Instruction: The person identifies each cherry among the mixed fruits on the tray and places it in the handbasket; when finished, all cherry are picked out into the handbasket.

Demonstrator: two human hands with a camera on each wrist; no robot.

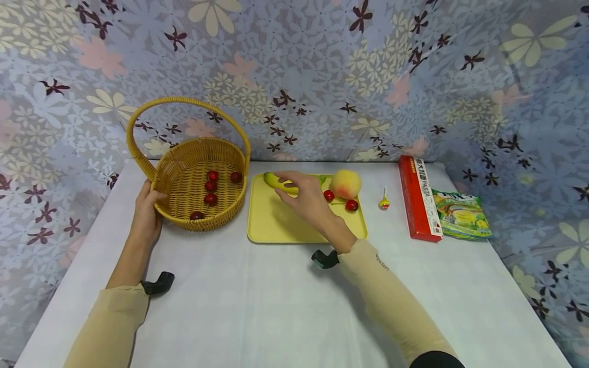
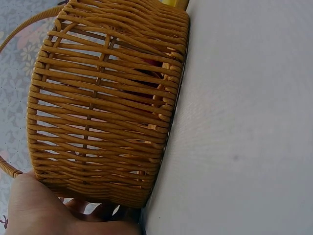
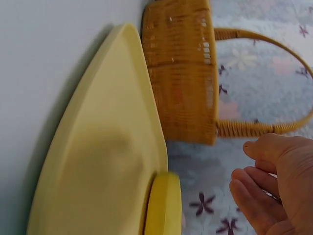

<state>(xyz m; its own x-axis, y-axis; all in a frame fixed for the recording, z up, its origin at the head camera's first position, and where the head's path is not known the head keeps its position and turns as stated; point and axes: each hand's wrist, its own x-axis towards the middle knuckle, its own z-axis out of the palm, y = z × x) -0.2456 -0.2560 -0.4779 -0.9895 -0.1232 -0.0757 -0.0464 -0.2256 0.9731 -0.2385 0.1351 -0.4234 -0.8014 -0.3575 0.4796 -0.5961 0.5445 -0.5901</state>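
My left hand point(image 1: 146, 209) grips the left side of a woven wicker basket point(image 1: 221, 219), its thumb over the rim. Several red cherries point(image 1: 210, 199) lie inside the basket. Over a yellow tray point(image 1: 271, 225), my right hand point(image 1: 306, 197) hovers above a banana point(image 1: 271, 180), holding nothing. Its fingers are loosely bent and apart from the banana point(image 3: 165, 205) in the right wrist view. At the tray's right end sit a peach point(image 1: 346, 184) and cherries point(image 1: 352, 205). My hand hides the middle of the banana.
Right of the tray lies a small wrapped lollipop point(image 1: 384, 203). Farther right are a red and white box point(image 1: 420, 199) and a green snack bag point(image 1: 461, 214). A flowered cloth point(image 1: 313, 76) stands behind the white table point(image 1: 221, 306). The basket's tall handle point(image 1: 184, 99) arches upward.
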